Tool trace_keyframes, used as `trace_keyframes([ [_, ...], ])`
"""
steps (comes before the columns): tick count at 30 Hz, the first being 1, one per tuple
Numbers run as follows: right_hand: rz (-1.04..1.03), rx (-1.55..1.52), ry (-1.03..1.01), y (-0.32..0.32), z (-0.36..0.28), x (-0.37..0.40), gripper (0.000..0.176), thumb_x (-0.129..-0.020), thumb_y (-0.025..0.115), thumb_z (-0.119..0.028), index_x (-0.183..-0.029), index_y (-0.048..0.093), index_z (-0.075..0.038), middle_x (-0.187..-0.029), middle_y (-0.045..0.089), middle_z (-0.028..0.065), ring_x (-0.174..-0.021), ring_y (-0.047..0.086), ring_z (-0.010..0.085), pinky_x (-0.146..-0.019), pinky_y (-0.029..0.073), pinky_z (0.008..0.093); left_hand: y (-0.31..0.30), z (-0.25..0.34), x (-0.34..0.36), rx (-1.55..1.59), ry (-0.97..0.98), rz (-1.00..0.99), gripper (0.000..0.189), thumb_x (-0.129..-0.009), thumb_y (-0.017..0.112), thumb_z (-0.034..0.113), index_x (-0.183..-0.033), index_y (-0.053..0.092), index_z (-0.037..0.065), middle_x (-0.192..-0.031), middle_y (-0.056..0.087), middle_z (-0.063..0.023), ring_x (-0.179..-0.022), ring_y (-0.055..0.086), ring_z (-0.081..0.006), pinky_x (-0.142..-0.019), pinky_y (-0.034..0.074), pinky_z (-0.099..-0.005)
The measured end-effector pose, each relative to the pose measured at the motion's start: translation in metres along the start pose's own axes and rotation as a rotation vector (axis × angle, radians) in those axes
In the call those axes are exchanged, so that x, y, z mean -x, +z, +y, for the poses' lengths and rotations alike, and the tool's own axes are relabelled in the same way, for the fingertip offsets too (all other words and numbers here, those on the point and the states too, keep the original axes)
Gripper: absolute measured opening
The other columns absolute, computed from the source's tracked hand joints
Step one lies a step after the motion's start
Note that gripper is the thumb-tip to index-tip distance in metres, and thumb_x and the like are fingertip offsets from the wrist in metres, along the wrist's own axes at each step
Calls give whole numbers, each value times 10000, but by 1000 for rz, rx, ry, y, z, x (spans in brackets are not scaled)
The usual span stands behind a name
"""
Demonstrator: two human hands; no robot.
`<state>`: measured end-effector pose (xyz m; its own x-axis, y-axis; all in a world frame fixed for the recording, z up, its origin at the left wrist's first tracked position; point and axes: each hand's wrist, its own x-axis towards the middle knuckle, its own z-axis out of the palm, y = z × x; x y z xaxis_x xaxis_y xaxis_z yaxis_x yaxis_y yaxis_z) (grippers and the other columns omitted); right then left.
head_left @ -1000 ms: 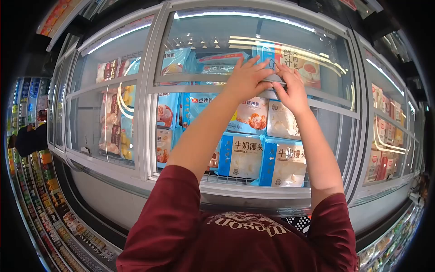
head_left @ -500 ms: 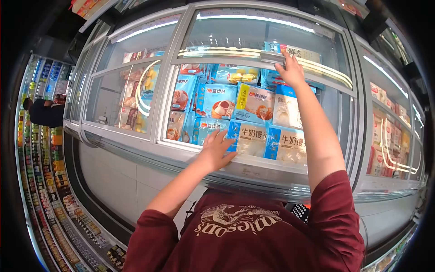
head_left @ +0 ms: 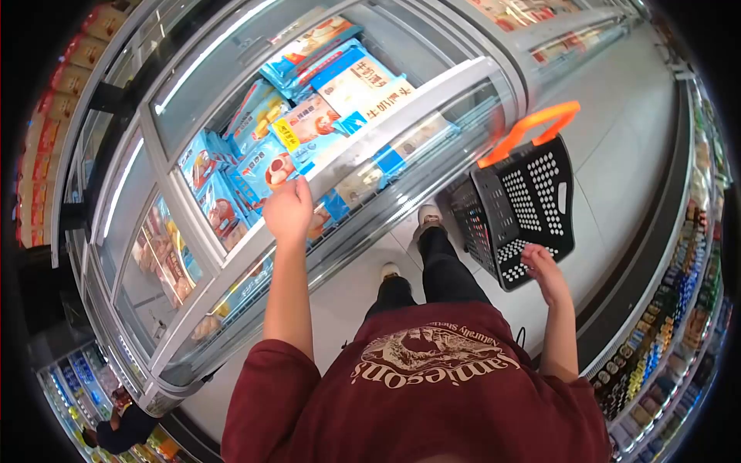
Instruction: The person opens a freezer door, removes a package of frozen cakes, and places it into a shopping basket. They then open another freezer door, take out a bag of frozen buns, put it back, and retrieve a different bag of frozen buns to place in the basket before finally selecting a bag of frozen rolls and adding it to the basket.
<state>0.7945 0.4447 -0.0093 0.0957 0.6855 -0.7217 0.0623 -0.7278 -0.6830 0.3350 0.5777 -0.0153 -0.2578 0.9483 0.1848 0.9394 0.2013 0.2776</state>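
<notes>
Tiled floor point(head_left: 598, 147) fills way more of the view now, with the black basket point(head_left: 482, 216) standing beside the freezer point(head_left: 444, 94). Right hand point(head_left: 545, 272) left the glass door, now half-curled near the basket; left hand's point(head_left: 289, 210) bunched at the freezer's rim, can't tell if gripping. Basket's hole-punched, orange-handled.

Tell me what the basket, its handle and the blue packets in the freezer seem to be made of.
Basket: likely rigid molded plastic, matte black, with rows of punched holes.
Handle: probably smooth plastic too, bright orange; a coated core can't be ruled out.
Blue packets: printed plastic film, glossy, judging by the highlights and creased edges.
</notes>
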Motion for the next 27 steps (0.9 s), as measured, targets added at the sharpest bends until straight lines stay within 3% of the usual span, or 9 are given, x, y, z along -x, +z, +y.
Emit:
trace_keyframes([
  [3, 1, 310, 464, -17, 75, 69, 354, -855, 466, -317, -1108, 466, -70, -1023, 541, 61, -929, 521, 141, -787, 389, 275, -1, 5, 0, -104, -58, -31, 394, -838, 369, 369, -735, 615, 79, -664, 580, -166, -630, 565, -328, -567, 423, -418],
  [5, -161, 235, 242, -37, 117, 91, 349, -850, 476, -287, -1118, 469, -63, -1009, 542, 64, -917, 521, 153, -789, 398, 280, -5, 8, 1, -103, -79, -97, 514, -857, 260, 433, -843, 621, 67, -762, 595, -177, -730, 560, -367, -658, 431, -422],
  [7, -197, 123, 128, -54, 146, 107, 346, -847, 484, -261, -1124, 469, -55, -996, 547, 67, -908, 524, 161, -798, 400, 279, 2, 3, 2, -95, -93, -96, 367, -828, 396, 352, -865, 607, 55, -806, 593, -184, -801, 557, -346, -693, 420, -436],
  [10, -65, 11, 104, -81, 162, 91, 345, -841, 493, -238, -1125, 465, -45, -975, 562, 78, -880, 536, 162, -793, 414, 282, 32, 45, 37, -217, 164, 502, 346, -787, 474, 285, -1018, 542, 37, -1057, 513, -204, -991, 458, -376, -833, 357, -470],
  [14, 14, 185, 10, -127, 189, 36, 286, -823, 524, -216, -1052, 497, -47, -883, 575, 61, -812, 541, 137, -708, 424, 253, 85, 202, 133, 72, 561, 1, 347, -718, 545, 147, -1045, 505, 39, -1164, 416, -195, -1106, 346, -376, -932, 263, -463],
  [20, 49, 105, 93, -180, 245, -128, 320, -787, 542, -259, -1025, 519, -46, -853, 587, 86, -785, 555, 180, -690, 436, 281, 242, 397, 222, 381, 831, -684, 208, -705, 541, 112, -903, 566, 51, -999, 529, -140, -1004, 464, -322, -851, 388, -375],
  [23, 216, -365, 469, -189, 265, -225, 364, -755, 545, -312, -1013, 526, -56, -937, 548, 59, -853, 511, 155, -725, 402, 295, 357, 425, 210, -76, 744, -955, 269, -734, 513, 233, -923, 588, 57, -980, 565, -141, -986, 494, -324, -794, 422, -370],
  [25, 441, -547, 589, -171, 333, -315, 403, -744, 538, -337, -1017, 529, -42, -1040, 524, 89, -923, 490, 188, -759, 386, 324, 464, 428, 178, -347, 465, -1189, 351, -731, 513, 315, -958, 594, 61, -1017, 559, -168, -983, 511, -319, -800, 422, -373],
  [27, 445, -493, 666, -152, 392, -381, 399, -759, 522, -314, -1028, 518, -19, -1095, 508, 125, -924, 495, 218, -752, 390, 323, 524, 418, 164, -465, 432, -1181, 416, -730, 519, 377, -967, 597, 44, -1044, 553, -175, -999, 514, -302, -833, 405, -377],
])
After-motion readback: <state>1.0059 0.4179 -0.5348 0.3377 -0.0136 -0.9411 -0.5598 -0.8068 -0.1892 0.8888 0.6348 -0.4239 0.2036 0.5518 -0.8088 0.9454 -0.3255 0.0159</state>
